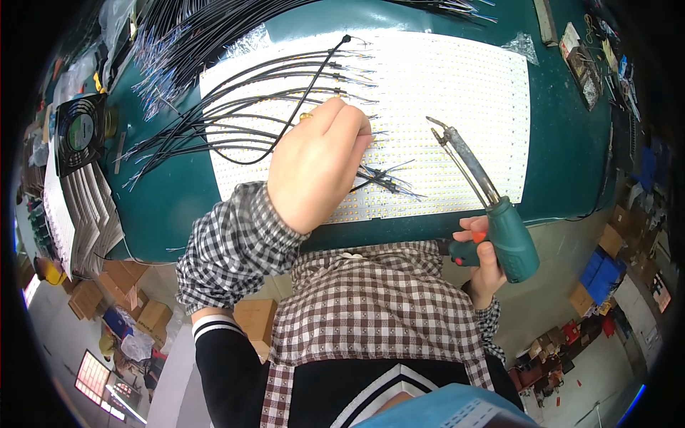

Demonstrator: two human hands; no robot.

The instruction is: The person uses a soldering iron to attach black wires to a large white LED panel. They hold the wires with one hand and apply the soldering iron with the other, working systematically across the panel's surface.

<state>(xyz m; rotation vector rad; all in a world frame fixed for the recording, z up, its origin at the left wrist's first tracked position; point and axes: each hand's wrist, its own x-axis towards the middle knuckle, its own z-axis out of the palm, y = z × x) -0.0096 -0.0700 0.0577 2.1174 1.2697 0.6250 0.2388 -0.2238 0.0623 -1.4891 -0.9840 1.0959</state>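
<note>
A white LED board (457, 85) dotted with rows of small yellowish chips lies on the green table. Several black cables (264, 71) with stripped, thin coloured wire ends lie across its left half. My left hand (317, 160), wearing a yellow ring, is closed in a pinch over one of these cables; wire ends poke out past the fingers, and the fingertips are partly hidden. By the board's front edge, my right hand (486, 267) grips a green soldering gun (512, 239) by its handle. Its bent tip points up and left, above the board and apart from the wires.
A thick bundle of black cables (193, 43) lies at the back left. A small black fan (80, 134) stands at the left edge beside a stack of white sheets (85, 214). Tools and a tray (581, 68) sit at the far right. Cardboard boxes (153, 317) stand on the floor.
</note>
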